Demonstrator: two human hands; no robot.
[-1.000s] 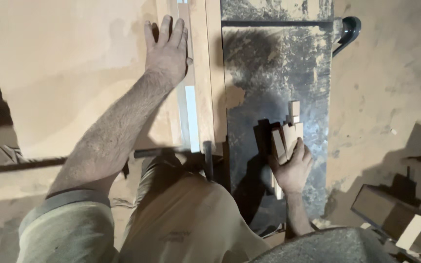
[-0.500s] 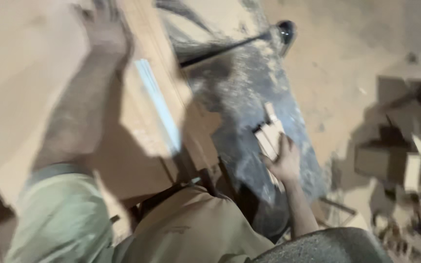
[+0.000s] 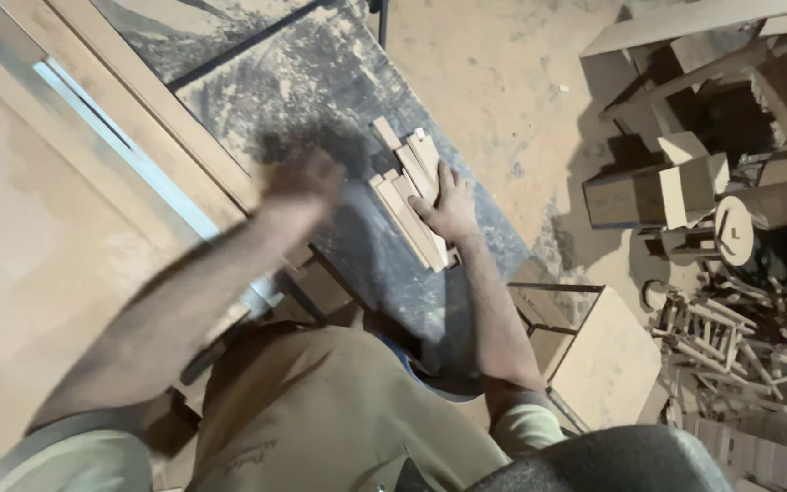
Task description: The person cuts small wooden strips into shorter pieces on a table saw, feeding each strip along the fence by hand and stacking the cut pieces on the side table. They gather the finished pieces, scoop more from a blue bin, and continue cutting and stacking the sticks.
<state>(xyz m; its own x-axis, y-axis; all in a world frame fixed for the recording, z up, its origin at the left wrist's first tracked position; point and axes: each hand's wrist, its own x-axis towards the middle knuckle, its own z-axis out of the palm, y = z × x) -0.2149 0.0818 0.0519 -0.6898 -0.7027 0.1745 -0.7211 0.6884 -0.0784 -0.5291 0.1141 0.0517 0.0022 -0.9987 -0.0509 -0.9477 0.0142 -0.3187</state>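
- Wooden strips (image 3: 409, 193): I see a loose bundle of short, pale, flat pieces lying on the dusty dark table (image 3: 321, 82), fanned slightly and running diagonally from upper left to lower right.
- Right hand (image 3: 449, 205): I see it laid flat on the right side of the bundle, palm down. The fingers are extended and slightly spread over the strips, pressing on them rather than closed around them.
- Left hand (image 3: 301, 182): I see it just left of the bundle, above the table surface. Motion blur smears it heavily, so I cannot tell whether the fingers are open or curled, or whether they touch the strips.
- Left forearm: it crosses the frame diagonally from the lower left corner up to the blurred hand.
- Large board (image 3: 38, 246): a broad, light brown sheet fills the left of the view, beside a pale metal rail (image 3: 125, 150) that runs along the table edge.
- Clothing: I see a tan shirt with short sleeves at the bottom of the view.
- Box (image 3: 608, 364): a plain wooden box stands on the floor just right of the right forearm.
- Floor at right: wooden blocks (image 3: 658, 191) and a heap of turned wooden spindles (image 3: 758, 337) lie well apart from the table, on sawdust-covered ground.
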